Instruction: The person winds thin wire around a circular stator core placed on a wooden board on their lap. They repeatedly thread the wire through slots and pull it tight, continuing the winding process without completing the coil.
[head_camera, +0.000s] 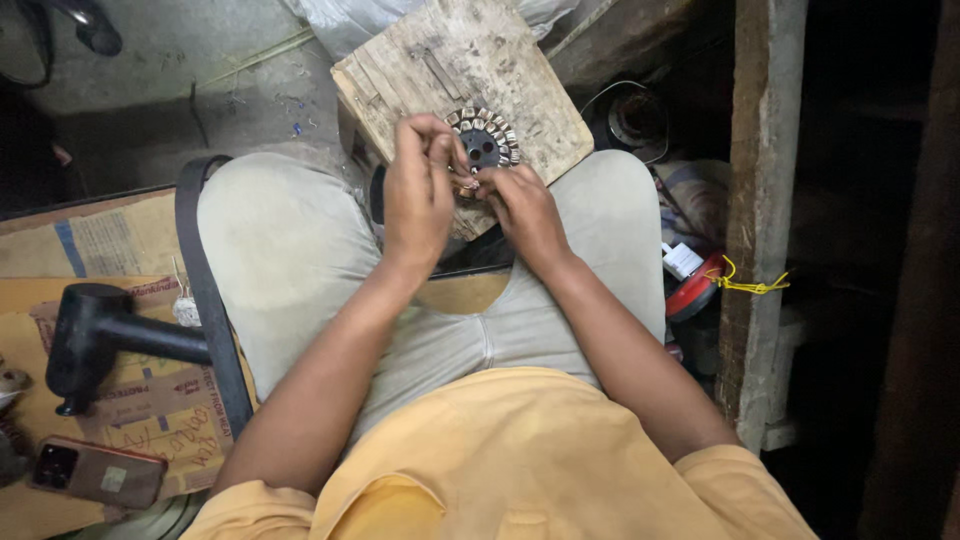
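The person sits low, knees apart, arms stretched forward. The left hand (418, 190) and the right hand (520, 205) meet just past the knees, nearly touching. Both have their fingers bent in tight, pinching something tiny between them. It may be a thin wire, but it is too small for me to tell.

Right at the fingertips sits a round metal ring (485, 146) with little wound coils all around a dark middle. The coils I can see look neat and full, so I think most of the winding is done. The near side is hidden under the fingers, so I cannot say how much is left there.

The ring lies on a worn wooden block (520, 80), just beyond the hands.

Well off to the left of the left hand, a black hammer (95, 335) and a phone (98, 472) lie on flat cardboard (100, 240).
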